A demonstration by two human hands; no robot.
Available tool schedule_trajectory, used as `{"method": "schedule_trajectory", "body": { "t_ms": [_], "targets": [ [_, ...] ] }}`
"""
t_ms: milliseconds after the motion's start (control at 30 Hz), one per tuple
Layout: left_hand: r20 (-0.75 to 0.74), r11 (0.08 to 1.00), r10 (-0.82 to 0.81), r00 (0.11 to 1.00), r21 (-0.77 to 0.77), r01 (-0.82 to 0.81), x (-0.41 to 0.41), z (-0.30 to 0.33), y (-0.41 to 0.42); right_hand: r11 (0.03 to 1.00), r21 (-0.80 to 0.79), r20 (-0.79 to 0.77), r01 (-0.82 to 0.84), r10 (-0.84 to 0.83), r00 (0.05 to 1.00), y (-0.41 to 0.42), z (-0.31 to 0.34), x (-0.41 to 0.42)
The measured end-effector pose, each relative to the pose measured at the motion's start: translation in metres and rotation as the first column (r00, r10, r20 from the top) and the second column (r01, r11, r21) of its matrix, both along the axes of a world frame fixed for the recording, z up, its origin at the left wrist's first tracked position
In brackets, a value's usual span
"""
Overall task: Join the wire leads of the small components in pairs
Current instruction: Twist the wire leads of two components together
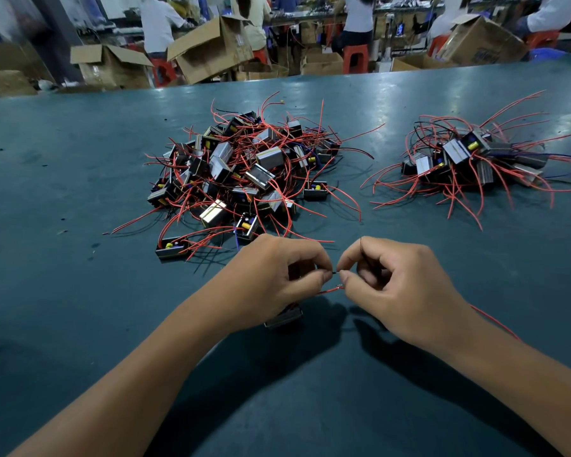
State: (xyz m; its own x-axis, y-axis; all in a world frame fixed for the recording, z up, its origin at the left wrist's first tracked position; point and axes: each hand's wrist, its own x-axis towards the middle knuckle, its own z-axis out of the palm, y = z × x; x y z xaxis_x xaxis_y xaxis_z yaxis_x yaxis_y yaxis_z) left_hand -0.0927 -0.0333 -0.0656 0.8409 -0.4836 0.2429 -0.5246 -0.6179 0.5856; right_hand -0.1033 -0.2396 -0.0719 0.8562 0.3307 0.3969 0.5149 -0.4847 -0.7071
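Observation:
My left hand and my right hand meet fingertip to fingertip over the green table. Between thumb and forefinger each pinches one end of a thin dark wire lead. A red lead loops just below the fingertips. One small black component hangs under my left palm, mostly hidden. Another red lead trails out from beneath my right wrist. A large pile of components with red and black leads lies behind my hands.
A smaller pile of components sits at the right of the table. Beyond the table's far edge stand open cardboard boxes, red stools and several seated people at benches.

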Motion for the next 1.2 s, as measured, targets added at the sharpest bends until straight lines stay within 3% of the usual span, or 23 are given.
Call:
{"method": "schedule_trajectory", "body": {
  "t_ms": [467, 733, 933, 1067, 1200],
  "targets": [
    [0.088, 1.000, -0.016, 0.996, -0.019, 0.018, 0.000, -0.002, -0.002, 1.000, 0.014, -0.032, 0.007, -0.007, 0.999, 0.000, -0.001, 0.000],
    [0.129, 0.997, -0.031, 0.991, -0.061, 0.040, -0.002, 0.000, -0.008, 0.995, 0.098, -0.135, -0.021, 0.034, 0.990, 0.002, -0.002, -0.002],
    [0.386, 0.997, -0.059, 0.921, 0.061, 0.038, -0.005, 0.001, -0.011, 0.985, 0.175, -0.306, -0.012, 0.066, 0.950, 0.001, -0.001, 0.006],
    [0.281, 0.999, -0.021, 0.959, -0.020, 0.027, -0.004, -0.001, -0.009, 0.986, 0.165, -0.287, -0.033, 0.080, 0.955, -0.002, -0.002, 0.007],
    [0.195, 0.998, 0.000, 0.981, -0.065, 0.013, -0.002, -0.001, -0.007, 0.992, 0.104, -0.143, -0.070, 0.085, 0.986, -0.006, -0.003, 0.005]
  ]
}}
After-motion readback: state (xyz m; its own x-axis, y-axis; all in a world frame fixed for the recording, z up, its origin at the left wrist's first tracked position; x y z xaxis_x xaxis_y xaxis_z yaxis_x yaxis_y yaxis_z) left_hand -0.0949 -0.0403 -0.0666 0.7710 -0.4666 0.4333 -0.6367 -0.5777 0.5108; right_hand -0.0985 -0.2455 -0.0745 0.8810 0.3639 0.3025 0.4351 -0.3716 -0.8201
